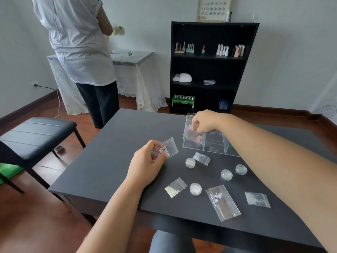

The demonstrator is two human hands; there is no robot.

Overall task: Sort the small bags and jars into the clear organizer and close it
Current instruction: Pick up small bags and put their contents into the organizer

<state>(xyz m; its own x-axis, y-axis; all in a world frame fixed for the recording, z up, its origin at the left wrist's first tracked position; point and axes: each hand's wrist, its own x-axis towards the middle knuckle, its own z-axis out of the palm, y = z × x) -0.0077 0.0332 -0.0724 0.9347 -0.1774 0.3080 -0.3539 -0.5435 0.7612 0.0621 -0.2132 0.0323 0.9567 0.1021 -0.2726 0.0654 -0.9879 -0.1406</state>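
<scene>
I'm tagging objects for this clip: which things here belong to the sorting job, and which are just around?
Job: clear organizer; bag in left hand; bag in right hand; four loose bags; four jars.

Around: black bookshelf with polish bottles; chair; draped side table.

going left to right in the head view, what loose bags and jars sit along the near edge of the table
bag of pale yellow beads → round jar → long clear bag with flower beads → small bag of pale bits

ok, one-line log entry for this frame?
right hand: lowering bag into clear organizer left compartment | left hand: holding barcode bag | dark table: four jars, four bags loose
</scene>
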